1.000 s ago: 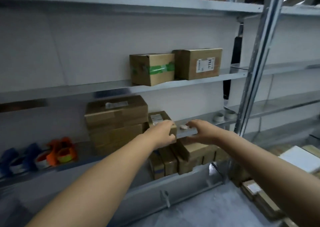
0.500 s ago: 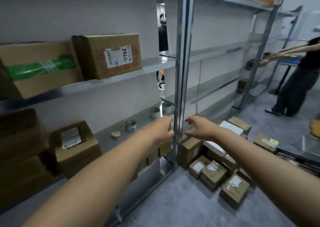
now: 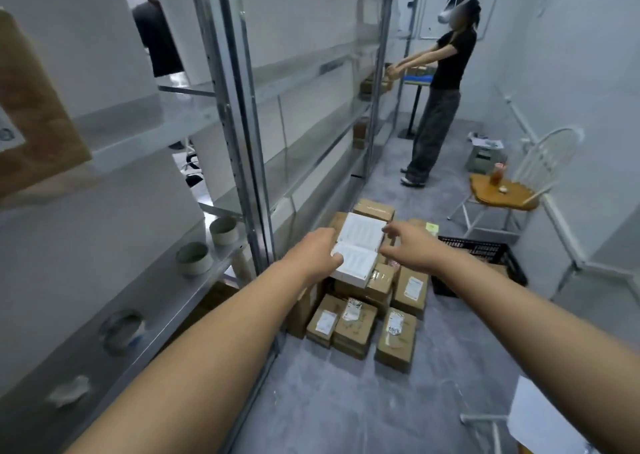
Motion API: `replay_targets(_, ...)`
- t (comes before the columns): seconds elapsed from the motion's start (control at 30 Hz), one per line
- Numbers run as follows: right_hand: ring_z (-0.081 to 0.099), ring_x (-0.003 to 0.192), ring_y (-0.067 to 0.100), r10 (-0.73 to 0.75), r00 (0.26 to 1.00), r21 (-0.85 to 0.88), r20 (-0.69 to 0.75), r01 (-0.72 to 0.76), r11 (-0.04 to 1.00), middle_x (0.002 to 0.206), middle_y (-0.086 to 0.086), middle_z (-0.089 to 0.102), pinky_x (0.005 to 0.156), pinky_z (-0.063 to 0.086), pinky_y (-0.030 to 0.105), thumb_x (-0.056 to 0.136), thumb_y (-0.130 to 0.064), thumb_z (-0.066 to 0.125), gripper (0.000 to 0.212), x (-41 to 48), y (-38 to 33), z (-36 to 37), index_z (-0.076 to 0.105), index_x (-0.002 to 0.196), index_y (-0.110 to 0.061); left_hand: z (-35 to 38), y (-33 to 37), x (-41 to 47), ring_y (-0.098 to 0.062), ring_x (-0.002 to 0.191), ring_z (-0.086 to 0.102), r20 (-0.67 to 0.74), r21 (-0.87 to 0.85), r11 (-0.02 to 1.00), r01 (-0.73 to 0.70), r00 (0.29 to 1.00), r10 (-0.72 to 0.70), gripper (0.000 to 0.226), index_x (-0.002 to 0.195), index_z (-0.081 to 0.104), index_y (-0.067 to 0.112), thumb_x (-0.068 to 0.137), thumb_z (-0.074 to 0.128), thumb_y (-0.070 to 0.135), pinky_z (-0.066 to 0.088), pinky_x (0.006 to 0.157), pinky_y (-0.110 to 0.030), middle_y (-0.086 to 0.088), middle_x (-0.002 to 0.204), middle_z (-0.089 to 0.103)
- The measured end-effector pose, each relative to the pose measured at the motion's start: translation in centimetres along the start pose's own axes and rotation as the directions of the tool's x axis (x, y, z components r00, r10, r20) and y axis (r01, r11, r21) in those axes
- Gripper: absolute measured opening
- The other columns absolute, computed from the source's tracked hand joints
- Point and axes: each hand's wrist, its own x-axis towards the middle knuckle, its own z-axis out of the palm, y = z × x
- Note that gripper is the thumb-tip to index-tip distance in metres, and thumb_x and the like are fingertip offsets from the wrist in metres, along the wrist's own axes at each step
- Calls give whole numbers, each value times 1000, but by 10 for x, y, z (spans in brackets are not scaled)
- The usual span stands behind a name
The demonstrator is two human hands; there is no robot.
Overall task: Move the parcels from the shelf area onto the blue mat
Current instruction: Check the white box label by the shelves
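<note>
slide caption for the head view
Left hand and right hand reach toward a white box atop floor parcels beside metal shelving.

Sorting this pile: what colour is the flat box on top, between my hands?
The flat box is white; the head view shows it.

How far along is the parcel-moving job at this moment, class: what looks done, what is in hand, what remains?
Done: nothing visibly; the far blue surface is too distant to judge. In hand: the left hand and right hand reach toward the white box topping the brown parcels, with no clear grip. Left: that box, the parcels beneath it, and a brown box on the shelf.
</note>
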Motion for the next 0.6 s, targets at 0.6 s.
replay_targets(0.6,61,98,20,145,980,73,134,-156,985,111,6,63,90,52,39,90,-30,60,45,265,182,-3,52,131,-12,101,-34,293,-20,118,54,106,-217,947,236,970,-217,45,135,52,17,90,59,21,34,78,-16,-6,137,55)
